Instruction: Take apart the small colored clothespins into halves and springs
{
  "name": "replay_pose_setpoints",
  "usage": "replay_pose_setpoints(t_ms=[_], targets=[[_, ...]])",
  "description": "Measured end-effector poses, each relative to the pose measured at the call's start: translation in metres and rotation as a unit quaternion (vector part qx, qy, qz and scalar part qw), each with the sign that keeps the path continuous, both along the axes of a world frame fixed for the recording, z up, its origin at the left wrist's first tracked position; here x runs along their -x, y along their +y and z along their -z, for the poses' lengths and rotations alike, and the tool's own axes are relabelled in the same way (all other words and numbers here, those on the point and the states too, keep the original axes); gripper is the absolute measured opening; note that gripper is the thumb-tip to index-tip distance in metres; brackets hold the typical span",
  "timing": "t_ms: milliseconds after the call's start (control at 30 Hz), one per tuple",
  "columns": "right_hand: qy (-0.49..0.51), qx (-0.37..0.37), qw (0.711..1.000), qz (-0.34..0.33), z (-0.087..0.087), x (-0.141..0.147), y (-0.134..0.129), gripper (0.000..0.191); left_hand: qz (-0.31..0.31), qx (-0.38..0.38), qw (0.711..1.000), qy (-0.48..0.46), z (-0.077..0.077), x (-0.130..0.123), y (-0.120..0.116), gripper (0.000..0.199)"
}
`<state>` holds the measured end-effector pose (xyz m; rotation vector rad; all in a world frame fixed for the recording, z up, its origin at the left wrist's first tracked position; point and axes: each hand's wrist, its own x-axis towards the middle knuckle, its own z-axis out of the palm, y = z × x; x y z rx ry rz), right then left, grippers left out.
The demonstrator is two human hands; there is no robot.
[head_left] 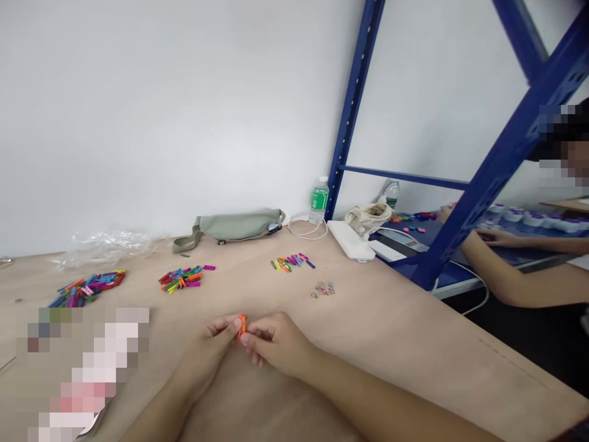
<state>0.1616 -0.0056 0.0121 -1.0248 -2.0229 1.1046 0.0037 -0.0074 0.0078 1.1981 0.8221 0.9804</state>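
Observation:
An orange clothespin [242, 327] is held upright between my two hands, above the brown tabletop. My left hand [219, 334] pinches it from the left with thumb and fingers. From the right, my right hand [272, 341] grips its lower part between thumb and index finger. Beyond my hands lie a pile of colored clothespins [181, 279] and a smaller group of colored pieces [293, 263]. A cluster of small metal springs [324, 288] rests to the right of the held clothespin. Another colored pile [87, 287] is at the left.
Along the wall are crumpled clear plastic [105, 245], a grey-green pouch [239, 225], a water bottle [319, 201] and a white power bank [350, 240] with a cable. A blue metal frame [478, 166] stands at right; behind it, another person's arm [515, 276] reaches over a blue table.

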Motion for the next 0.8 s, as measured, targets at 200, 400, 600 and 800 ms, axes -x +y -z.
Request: replay_pose_setpoints(t_ms=[200,400,600,800], targets=[[-0.053,-0.154,0.984,-0.073,-0.011,-0.001,-0.004,0.025,-0.003,0.089,0.993,-0.081,0.009,0.004,0.006,0.024],[-0.103,-0.207,0.973,-0.012,-0.010,-0.003,-0.003,0.022,-0.070,0.106,0.986,-0.105,0.014,0.008,0.012,0.024],[-0.163,-0.199,0.964,0.061,-0.006,-0.017,0.016,0.025,-0.070,0.110,0.984,-0.125,0.012,0.008,0.012,0.022],[-0.254,-0.174,0.933,0.188,-0.023,-0.042,0.063,0.025,-0.072,0.127,0.977,-0.158,0.017,0.011,0.015,0.020]])
